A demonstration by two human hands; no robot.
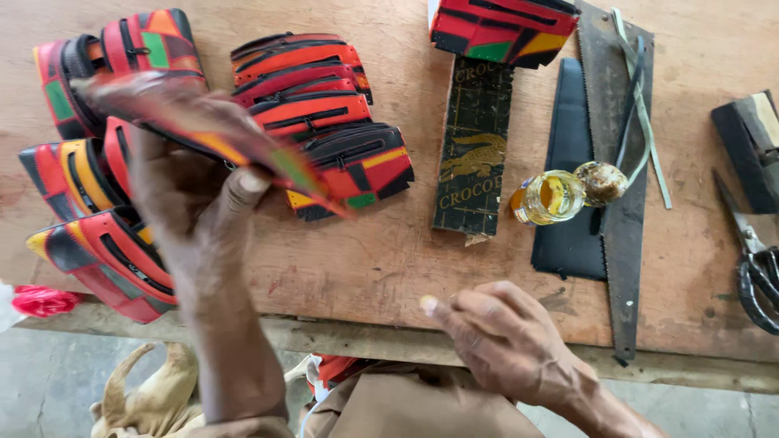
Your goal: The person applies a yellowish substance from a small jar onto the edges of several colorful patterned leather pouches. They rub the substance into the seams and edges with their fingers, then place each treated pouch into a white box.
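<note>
Item: flat red, black and yellow patterned leather piece (203,130), blurred, raised above the wooden worktable (389,268) and pinched by the left hand (191,203), thumb on top, seemingly tilted for inspection. Right hand (503,332) hovered at the table's near edge, fingers loosely curled, grasping nothing, a pale dab on one fingertip. Behind: stacked matching leather pieces (324,105). To the right: small open glass jar of yellow glue (550,197), its lid (602,182) just beside, handsaw (617,195), black scissors (755,259).
</note>
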